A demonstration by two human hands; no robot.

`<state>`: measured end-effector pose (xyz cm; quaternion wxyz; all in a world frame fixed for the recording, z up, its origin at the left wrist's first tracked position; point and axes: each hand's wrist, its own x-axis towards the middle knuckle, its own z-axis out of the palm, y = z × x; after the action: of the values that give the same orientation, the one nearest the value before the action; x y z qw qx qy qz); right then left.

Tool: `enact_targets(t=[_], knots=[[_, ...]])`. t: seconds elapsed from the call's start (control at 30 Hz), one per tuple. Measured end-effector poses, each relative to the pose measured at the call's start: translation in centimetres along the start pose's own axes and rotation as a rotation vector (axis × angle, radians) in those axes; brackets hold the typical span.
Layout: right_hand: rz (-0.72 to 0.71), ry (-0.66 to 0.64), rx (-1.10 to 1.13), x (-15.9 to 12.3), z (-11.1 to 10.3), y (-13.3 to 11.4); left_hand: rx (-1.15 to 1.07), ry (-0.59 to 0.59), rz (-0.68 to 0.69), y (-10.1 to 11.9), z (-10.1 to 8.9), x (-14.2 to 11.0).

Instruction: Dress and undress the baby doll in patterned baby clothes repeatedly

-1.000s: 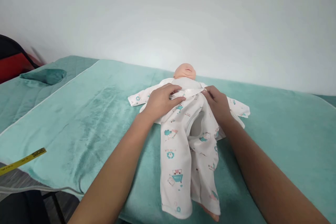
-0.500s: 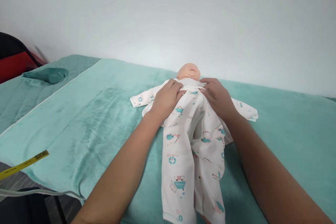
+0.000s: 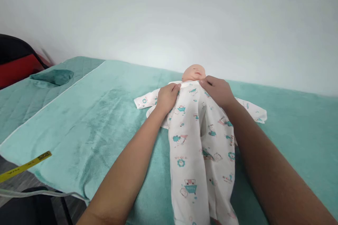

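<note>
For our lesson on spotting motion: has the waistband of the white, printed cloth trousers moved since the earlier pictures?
Yes: judged against the smooth, pink doll head, the waistband has moved up towards it and now lies just below.

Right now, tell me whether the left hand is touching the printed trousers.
Touching: the head view shows the left hand gripping the printed trousers at one end of the waistband, thumb over the cloth.

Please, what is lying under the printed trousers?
A doll in a white top; its head and both sleeves stick out. The trousers cover its torso and nearly all of its legs, so those cannot be seen.
</note>
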<state>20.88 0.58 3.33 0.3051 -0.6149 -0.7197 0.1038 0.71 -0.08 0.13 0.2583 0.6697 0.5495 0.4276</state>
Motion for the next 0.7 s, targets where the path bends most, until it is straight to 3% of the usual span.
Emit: enact_targets(t=[0.13,0.3,0.4,0.53,0.7], knots=[[0.14,0.103,0.231,-0.7,1.2,0.6,-0.023,0.002,-0.106,-0.4,0.5,0.8],[0.081,0.223,0.507,-2.1,1.9,1.4,0.058,0.182,0.016,-0.8,1.1,-0.1],[0.055,0.277,0.52,-3.8,1.7,1.9,0.184,0.178,0.084,-1.1,0.3,-1.3],[0.205,0.313,0.324,-6.5,0.5,2.2,0.246,-0.017,0.049,-1.2,-1.7,-2.4],[0.352,-0.056,0.397,-8.1,-0.9,2.7,0.12,-0.375,-0.102,-0.7,-3.9,-2.8]])
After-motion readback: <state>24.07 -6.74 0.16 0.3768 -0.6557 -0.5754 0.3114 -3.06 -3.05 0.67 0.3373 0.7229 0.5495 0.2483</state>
